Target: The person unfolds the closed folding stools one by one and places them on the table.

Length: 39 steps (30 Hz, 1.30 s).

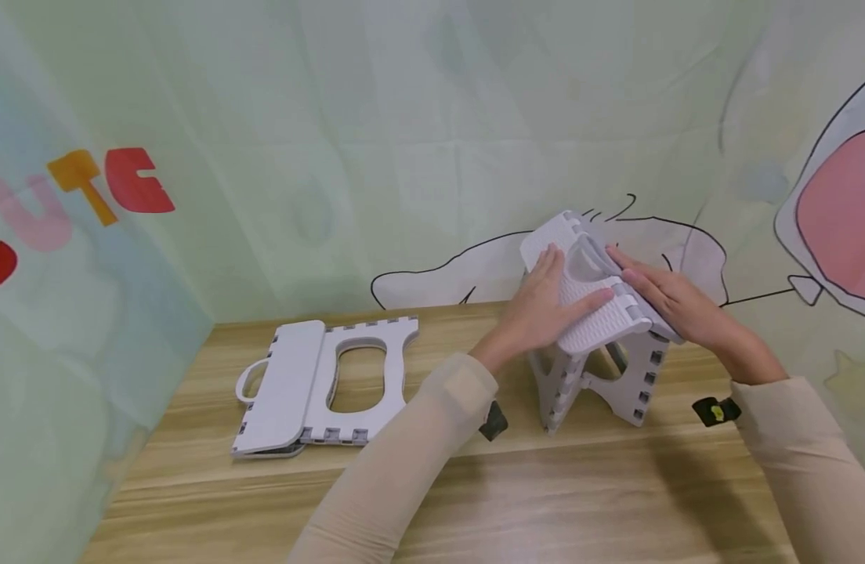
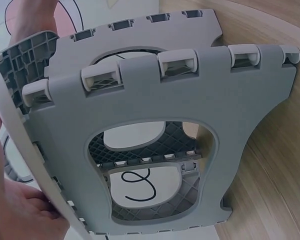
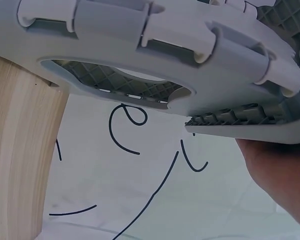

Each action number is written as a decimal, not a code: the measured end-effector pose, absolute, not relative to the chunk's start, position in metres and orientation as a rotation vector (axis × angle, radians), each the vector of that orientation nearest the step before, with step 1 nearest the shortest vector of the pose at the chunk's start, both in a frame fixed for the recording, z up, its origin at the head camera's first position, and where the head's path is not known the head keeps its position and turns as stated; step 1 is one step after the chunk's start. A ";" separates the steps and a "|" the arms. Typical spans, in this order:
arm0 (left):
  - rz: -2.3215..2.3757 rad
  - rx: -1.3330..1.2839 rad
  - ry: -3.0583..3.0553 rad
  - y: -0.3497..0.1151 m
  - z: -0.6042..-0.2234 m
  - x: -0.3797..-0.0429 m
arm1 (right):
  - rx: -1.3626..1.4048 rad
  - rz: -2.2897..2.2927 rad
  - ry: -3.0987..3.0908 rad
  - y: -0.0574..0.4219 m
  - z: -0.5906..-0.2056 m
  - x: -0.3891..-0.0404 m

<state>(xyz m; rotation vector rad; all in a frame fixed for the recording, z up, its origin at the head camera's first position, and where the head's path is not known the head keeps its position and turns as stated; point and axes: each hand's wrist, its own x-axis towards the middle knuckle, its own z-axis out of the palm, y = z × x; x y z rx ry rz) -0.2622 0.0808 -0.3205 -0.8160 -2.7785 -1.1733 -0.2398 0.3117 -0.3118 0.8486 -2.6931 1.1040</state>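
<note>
A white and grey folding step stool (image 1: 595,313) stands partly unfolded on its legs, its two seat panels sloping down from a raised middle hinge. My left hand (image 1: 538,309) lies against the left seat panel with its fingers extended and thumb spread. On the right panel, my right hand (image 1: 675,301) presses with straight fingers beside the grey handle loop. The left wrist view shows the side of the stool's leg frame (image 2: 230,90) and my left hand (image 2: 20,210) on the outer face of the panel. Only part of my right hand (image 3: 270,172) shows beneath the panel edge in the right wrist view.
A second white folding stool (image 1: 284,392) lies folded down on the wooden table (image 1: 545,501) at the left, its handle loop pointing left. Behind the table hangs a pale green printed cloth (image 1: 376,196).
</note>
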 end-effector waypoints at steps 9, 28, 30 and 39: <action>-1.136 -0.829 -2.800 0.080 -0.319 -0.261 | 0.848 1.076 -2.703 0.311 -0.310 -0.237; -1.009 -0.834 -2.847 0.075 -0.317 -0.262 | 0.713 1.039 -2.827 0.305 -0.307 -0.230; -0.989 -0.829 -2.856 0.075 -0.317 -0.262 | 0.705 1.033 -2.831 0.305 -0.306 -0.229; -0.915 -0.825 -2.880 0.074 -0.316 -0.261 | 0.689 0.984 -2.836 0.304 -0.306 -0.229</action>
